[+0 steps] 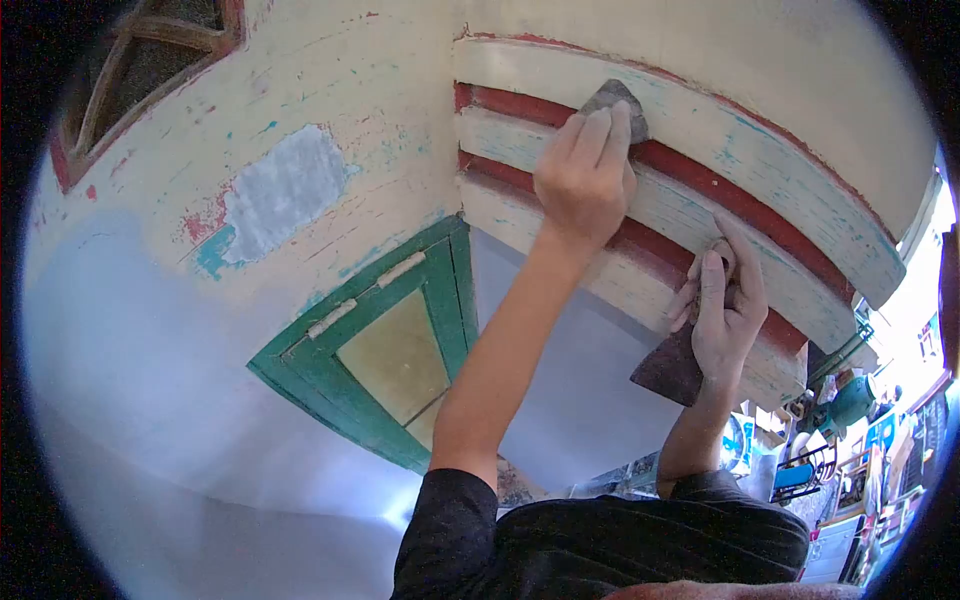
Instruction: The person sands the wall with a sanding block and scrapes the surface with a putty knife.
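Note:
My left hand (585, 185) presses a dark grey, flat piece (613, 95), like sandpaper or a pad, against the top cream band of a striped moulding (690, 105). Its fingers lie together over the piece. Lower right, my right hand (728, 305) is closed around the handle of a scraper (672, 368), whose wide dark blade points down and left. That hand is beside the lower bands, one finger reaching up to them. The moulding has worn cream bands with blue-green traces and red grooves between them. Pale dust coats my fingers.
A green-framed panel (378, 300) is at the wall corner below the moulding. Left of it, the cream wall (370, 90) has a grey patch (285, 192) and chipped paint. A red-edged wooden lattice (150, 40) is at upper left. Cluttered shelves and a blue item (793, 475) appear at lower right.

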Tool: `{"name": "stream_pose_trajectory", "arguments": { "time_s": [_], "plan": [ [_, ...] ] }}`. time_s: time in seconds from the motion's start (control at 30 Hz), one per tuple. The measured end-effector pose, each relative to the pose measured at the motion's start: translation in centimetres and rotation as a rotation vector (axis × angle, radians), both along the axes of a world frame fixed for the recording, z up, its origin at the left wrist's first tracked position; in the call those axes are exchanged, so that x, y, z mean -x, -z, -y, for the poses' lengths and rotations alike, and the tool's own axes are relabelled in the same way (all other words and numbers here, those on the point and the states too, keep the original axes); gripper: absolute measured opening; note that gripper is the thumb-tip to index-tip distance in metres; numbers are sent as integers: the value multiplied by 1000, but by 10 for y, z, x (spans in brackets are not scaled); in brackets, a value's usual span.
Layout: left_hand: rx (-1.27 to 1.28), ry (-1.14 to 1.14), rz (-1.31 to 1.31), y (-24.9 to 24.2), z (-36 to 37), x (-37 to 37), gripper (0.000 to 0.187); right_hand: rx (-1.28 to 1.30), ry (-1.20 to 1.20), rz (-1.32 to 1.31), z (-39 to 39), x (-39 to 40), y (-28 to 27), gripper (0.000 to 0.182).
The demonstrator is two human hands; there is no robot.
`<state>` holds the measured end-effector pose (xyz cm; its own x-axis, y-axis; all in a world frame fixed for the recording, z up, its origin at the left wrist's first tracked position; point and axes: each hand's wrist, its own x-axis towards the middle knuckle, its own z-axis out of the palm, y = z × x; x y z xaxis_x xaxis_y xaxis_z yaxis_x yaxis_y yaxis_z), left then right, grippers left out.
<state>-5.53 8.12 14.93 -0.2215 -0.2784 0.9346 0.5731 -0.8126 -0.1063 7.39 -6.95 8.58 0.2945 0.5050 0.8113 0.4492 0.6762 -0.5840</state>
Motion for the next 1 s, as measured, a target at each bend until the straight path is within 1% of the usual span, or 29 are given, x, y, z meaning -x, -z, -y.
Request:
{"name": "stream_pose_trajectory", "arguments": {
  "time_s": [0.07, 0.1, 0.13, 0.17, 0.2, 0.27, 0.33, 0.37, 0.43, 0.5, 0.57, 0.6, 0.67, 0.7, 0.77, 0.8, 0.87, 0.9, 0.97, 1.0],
  "plan": [
    [-26, -16, -7, -14, -10, 7, 29, 23, -28, -19, 3, 3, -3, 35],
    [75, -75, 14, -29, -11, 12, 31, 34, -28, -18, 4, 6, -3, 35],
    [179, -130, 33, -33, -13, 12, 34, 42, -45, -44, 5, 7, -5, 35],
    [191, -123, 33, -28, -10, 9, 34, 49, -58, -70, 7, 7, -6, 35],
    [148, -111, 45, -21, -8, 4, 34, 61, -51, -71, 8, 4, -5, 35],
    [95, -94, 52, -7, -2, -3, 34, 28, -68, 3, 6, 2, -5, 34],
    [95, 26, 2, 9, 9, -7, 32, 45, -68, -28, 8, 5, -6, 34],
    [94, 25, 7, 9, 7, -5, 32, 63, -70, -55, 9, 5, -7, 34],
    [172, -97, -14, -2, -3, 9, 32, 46, -56, -17, 5, -2, -2, 34],
    [340, -292, 72, -19, -30, 37, 29, 20, -39, 12, 5, -4, -2, 34],
    [487, -261, 132, -31, -57, 63, 22, 67, -64, -14, 9, -1, -4, 33],
    [476, -257, 131, -35, -59, 62, 22, 94, -43, 23, 10, -1, -5, 33],
    [417, -179, 227, -36, -65, 59, 25, 80, -36, 34, 6, -2, -7, 33],
    [425, -178, 218, -27, -57, 52, 25, 80, -33, 48, 7, 0, -4, 33],
    [318, -192, 163, -11, -32, 31, 19, 88, -34, 28, 8, 3, -5, 33],
    [313, -201, 164, -10, -28, 28, 19, 92, -35, 10, 6, 5, -6, 34],
    [217, -71, 155, -6, -22, 23, 16, 76, -40, 12, 4, 4, -3, 34],
    [219, -73, 158, -10, -30, 30, 16, 58, -33, 8, 4, 2, -3, 34],
    [431, -277, 125, -29, -58, 54, 28, 53, -41, 36, 5, -1, -4, 34],
    [428, -269, 115, -38, -64, 58, 28, 47, -48, 61, 7, -3, -4, 35]
  ]
}}
